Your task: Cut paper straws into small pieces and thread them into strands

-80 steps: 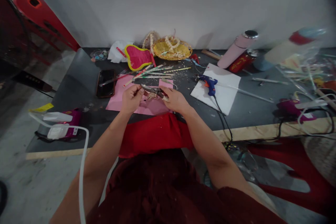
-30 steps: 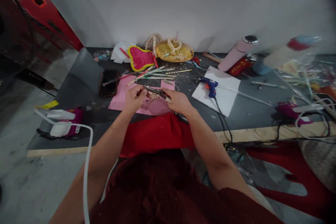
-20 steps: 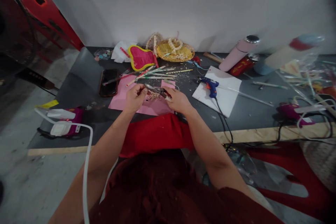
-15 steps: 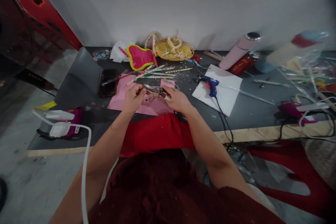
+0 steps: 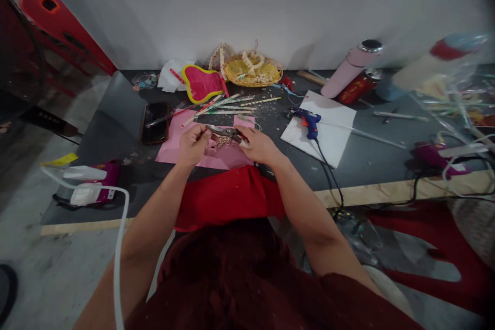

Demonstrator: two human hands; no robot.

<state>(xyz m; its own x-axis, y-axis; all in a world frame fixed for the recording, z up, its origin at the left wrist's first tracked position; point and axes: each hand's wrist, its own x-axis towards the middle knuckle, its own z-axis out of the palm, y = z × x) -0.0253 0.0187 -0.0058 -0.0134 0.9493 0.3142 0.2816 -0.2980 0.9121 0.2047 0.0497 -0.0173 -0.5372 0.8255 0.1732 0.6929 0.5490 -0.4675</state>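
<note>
My right hand [image 5: 258, 145] is closed round the handles of a pair of pruning shears [image 5: 226, 132], whose blades point left. At the blade tips, the fingers of my left hand [image 5: 193, 144] are pinched together; what they hold is too small to make out. Small pale cut pieces [image 5: 223, 141] lie in a heap just beneath the shears, on a pink sheet of paper [image 5: 176, 136]. Behind my hands lie several thin patterned sticks [image 5: 232, 105], with pale crumbs scattered to their right.
A phone [image 5: 155, 122] lies left of the paper. At the back are a pink heart-like piece with yellow edging [image 5: 201, 84] and a yellow basket [image 5: 255, 80]. To the right are a blue glue gun [image 5: 309, 122] on a white board [image 5: 336, 136], a pink flask [image 5: 350, 69] and a red can [image 5: 359, 86].
The view has shifted slightly, so most things sit a little further left. My hands keep nearly the same pose, with the shears still at my left fingertips.
</note>
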